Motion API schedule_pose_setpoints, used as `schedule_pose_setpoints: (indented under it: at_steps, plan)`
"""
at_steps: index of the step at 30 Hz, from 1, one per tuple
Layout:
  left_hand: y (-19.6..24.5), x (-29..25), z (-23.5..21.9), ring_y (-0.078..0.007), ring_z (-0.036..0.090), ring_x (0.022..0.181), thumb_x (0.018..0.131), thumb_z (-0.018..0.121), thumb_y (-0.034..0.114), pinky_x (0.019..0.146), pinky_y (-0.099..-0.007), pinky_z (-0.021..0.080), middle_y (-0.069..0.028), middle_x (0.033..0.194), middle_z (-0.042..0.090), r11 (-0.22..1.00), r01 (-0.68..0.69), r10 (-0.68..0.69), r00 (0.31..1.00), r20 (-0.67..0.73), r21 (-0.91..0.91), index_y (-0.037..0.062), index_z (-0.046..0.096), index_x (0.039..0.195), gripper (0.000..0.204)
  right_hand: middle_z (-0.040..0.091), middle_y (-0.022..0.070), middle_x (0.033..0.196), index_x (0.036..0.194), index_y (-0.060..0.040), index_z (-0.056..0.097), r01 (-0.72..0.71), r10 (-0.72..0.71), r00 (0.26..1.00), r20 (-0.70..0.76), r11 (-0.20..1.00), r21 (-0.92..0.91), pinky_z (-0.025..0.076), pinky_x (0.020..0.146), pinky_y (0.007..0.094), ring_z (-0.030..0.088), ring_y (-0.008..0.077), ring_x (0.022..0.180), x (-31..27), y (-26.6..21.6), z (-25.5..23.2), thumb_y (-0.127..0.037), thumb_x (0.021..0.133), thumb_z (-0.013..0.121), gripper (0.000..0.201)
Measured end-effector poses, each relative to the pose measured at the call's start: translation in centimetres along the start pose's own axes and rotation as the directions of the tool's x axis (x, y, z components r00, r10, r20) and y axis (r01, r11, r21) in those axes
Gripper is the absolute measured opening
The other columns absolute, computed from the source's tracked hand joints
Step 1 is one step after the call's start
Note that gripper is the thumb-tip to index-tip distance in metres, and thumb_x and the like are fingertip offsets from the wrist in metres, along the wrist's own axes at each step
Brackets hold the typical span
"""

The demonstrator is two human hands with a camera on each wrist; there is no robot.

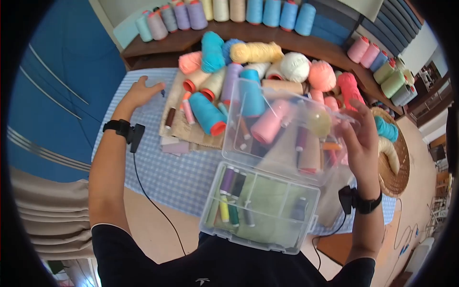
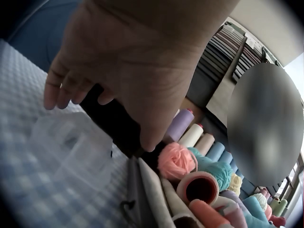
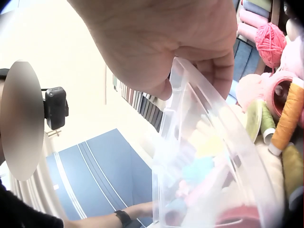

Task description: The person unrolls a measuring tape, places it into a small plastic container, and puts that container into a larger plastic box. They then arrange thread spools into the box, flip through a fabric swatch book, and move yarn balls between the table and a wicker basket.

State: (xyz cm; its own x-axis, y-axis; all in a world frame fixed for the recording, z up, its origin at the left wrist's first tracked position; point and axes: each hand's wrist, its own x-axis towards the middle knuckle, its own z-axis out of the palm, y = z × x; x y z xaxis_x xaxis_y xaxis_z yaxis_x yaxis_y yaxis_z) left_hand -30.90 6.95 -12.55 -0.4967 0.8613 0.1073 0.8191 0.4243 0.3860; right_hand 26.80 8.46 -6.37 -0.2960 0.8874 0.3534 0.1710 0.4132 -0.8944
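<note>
My right hand (image 1: 362,138) pinches the edge of a clear plastic lid (image 1: 306,174); in the right wrist view the thumb and fingers (image 3: 221,78) lie on either side of its corner. The lid stands raised from a divided clear box (image 1: 313,198) that holds purple, yellow, green and dark thread spools over green cloth. At the table's left, my left hand (image 1: 139,93) hovers with its fingers apart, holding nothing visible. Just below it, in the left wrist view, a small clear plastic container (image 2: 78,152) rests on the checked cloth.
Yarn balls and thread cones, among them a blue cone (image 1: 208,114) and a white ball (image 1: 294,67), crowd the table's back. Behind them more cones line a brown shelf (image 1: 177,39). A woven basket (image 1: 404,158) lies at right. Cables hang from both wrists.
</note>
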Motion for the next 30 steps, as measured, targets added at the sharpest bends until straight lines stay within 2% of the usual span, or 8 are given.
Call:
schedule_pose_setpoints:
  at_steps: [2, 6, 8, 10, 13, 15, 19, 30]
  plan:
    - [1.1, -1.1, 0.5, -0.0429, 0.047, 0.137, 0.068, 0.078, 0.064, 0.11, -0.0397, 0.041, -0.0367, 0.144, 0.045, 0.992, 0.12, -0.11, 0.972, 0.206, -0.035, -0.0145, 0.032, 0.148, 0.12, 0.056, 0.0098, 0.122, 0.139, 0.0015, 0.045, -0.009, 0.01, 0.999, 0.038, 0.999, -0.032, 0.05, 0.091, 0.0288, 0.06, 0.0157, 0.107, 0.3, 0.9, -0.2, -0.01, 0.098, 0.065, 0.047]
    - [-0.5, -0.3, 1.2, -0.0386, 0.057, 0.127, 0.071, 0.075, 0.051, 0.104, -0.0381, 0.046, -0.0345, 0.136, 0.055, 0.993, 0.057, -0.081, 0.969, 0.233, 0.108, -0.0098, 0.038, 0.147, 0.104, 0.055, 0.0131, 0.129, 0.141, 0.001, 0.045, 0.003, 0.004, 0.999, 0.037, 0.981, -0.193, 0.048, 0.098, 0.0352, 0.057, 0.0221, 0.117, 0.0, 1.5, -0.4, -0.016, 0.093, 0.072, 0.057]
    - [-3.5, 1.1, 2.1, -0.036, 0.062, 0.119, 0.072, 0.074, 0.045, 0.098, -0.0377, 0.049, -0.0326, 0.13, 0.06, 0.998, 0.032, -0.03, 0.999, 0.041, -0.063, -0.0071, 0.042, 0.146, 0.096, 0.055, 0.014, 0.13, 0.139, 0.0015, 0.047, 0.08, -0.078, 0.997, 0.021, 0.926, -0.37, 0.047, 0.1, 0.0379, 0.057, 0.0259, 0.118, -0.7, 1.2, -0.7, -0.016, 0.09, 0.074, 0.059]
    - [-1.6, -1.0, -0.3, -0.0343, 0.064, 0.111, 0.076, 0.075, 0.042, 0.093, -0.0367, 0.05, -0.0287, 0.126, 0.061, 1.0, -0.018, 0.017, 0.998, -0.06, -0.014, -0.0024, 0.044, 0.146, 0.088, 0.057, 0.0173, 0.129, 0.129, 0.0018, 0.054, 0.292, -0.344, 0.936, 0.073, 0.645, -0.707, 0.047, 0.098, 0.0442, 0.057, 0.0366, 0.116, -1.4, -1.2, -0.2, -0.011, 0.079, 0.079, 0.057]
    - [1.4, -4.5, -2.7, -0.0277, 0.064, 0.099, 0.08, 0.075, 0.034, 0.086, -0.0334, 0.051, -0.0216, 0.123, 0.06, 0.986, -0.071, 0.049, 0.988, -0.147, -0.148, 0.0032, 0.046, 0.146, 0.078, 0.063, 0.014, 0.109, 0.114, -0.0011, 0.06, 0.456, -0.196, 0.866, 0.46, 0.689, -0.564, 0.05, 0.083, 0.0446, 0.062, 0.0355, 0.097, -5.3, -5.9, 0.6, -0.015, 0.071, 0.085, 0.051]
    - [4.8, -7.7, -4.3, -0.0205, 0.06, 0.099, 0.083, 0.075, 0.026, 0.083, -0.0313, 0.051, -0.0143, 0.122, 0.056, 0.934, -0.149, 0.104, 0.983, -0.15, -0.324, 0.008, 0.047, 0.147, 0.072, 0.063, 0.0099, 0.097, 0.105, -0.0018, 0.064, 0.469, -0.098, 0.687, 0.72, 0.816, -0.337, 0.051, 0.077, 0.0378, 0.064, 0.0288, 0.09, -7.6, -6.2, 1.7, -0.021, 0.074, 0.083, 0.041]
    - [9.8, -13.1, -6.2, -0.0161, 0.055, 0.104, 0.082, 0.074, 0.018, 0.08, -0.0291, 0.05, -0.0109, 0.123, 0.054, 0.86, -0.3, 0.301, 0.951, -0.064, -0.414, 0.0081, 0.046, 0.147, 0.072, 0.055, 0.0057, 0.083, 0.105, -0.0006, 0.065, 0.601, 0.041, 0.516, 0.855, 0.695, -0.396, 0.047, 0.066, 0.0331, 0.059, 0.0212, 0.077, -10.4, -4.9, 4.1, -0.013, 0.076, 0.068, 0.032]
    - [14.3, -18.9, -8.2, -0.0211, 0.057, 0.112, 0.063, 0.065, 0.018, 0.089, -0.0335, 0.049, -0.0137, 0.137, 0.055, 0.682, -0.617, 0.655, 0.754, -0.045, -0.394, 0.0014, 0.046, 0.146, 0.087, 0.05, 0.0008, 0.077, 0.09, -0.0048, 0.066, 0.711, -0.161, 0.544, 0.824, 0.609, -0.35, 0.041, 0.059, 0.0279, 0.052, 0.0139, 0.066, -10.2, -6.2, 3.6, -0.013, 0.072, 0.065, 0.021]
